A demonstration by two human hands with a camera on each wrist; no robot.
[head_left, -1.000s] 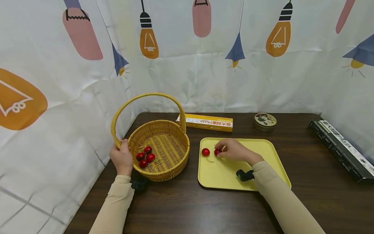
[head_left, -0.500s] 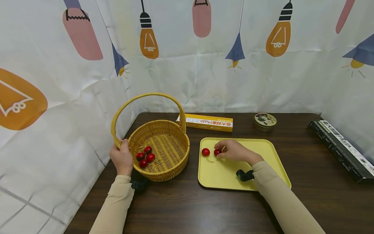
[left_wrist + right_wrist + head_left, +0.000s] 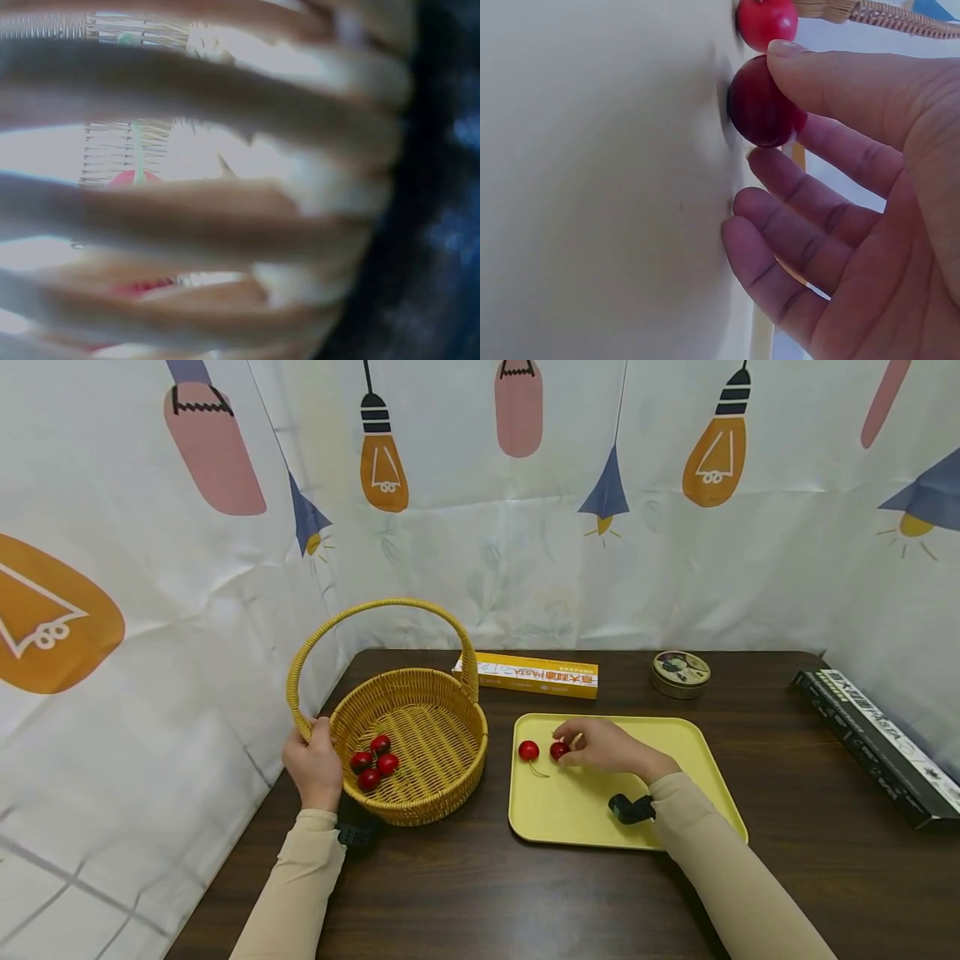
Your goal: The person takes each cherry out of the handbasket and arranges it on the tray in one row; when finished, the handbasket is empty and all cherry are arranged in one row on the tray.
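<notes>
On the left stands a yellow wicker basket with a tall arched handle. My left hand grips it at its left side, where the handle meets the rim. Several red cherries lie together in the basket's left part. My right hand is over the yellow tray, thumb and forefinger pinching a dark red cherry low at the tray surface. Left of it on the tray lies another cherry with a thin stem. Blurred tan bands fill most of the left wrist view, hiding the fingers.
Behind the basket and tray lies a yellow pasta box. A round tin sits at the back right, and a long black pasta box along the right side. A patterned curtain surrounds the dark wooden table.
Both hands, the basket and the cherries stay practically where they were. The head view has shifted only very slightly.
</notes>
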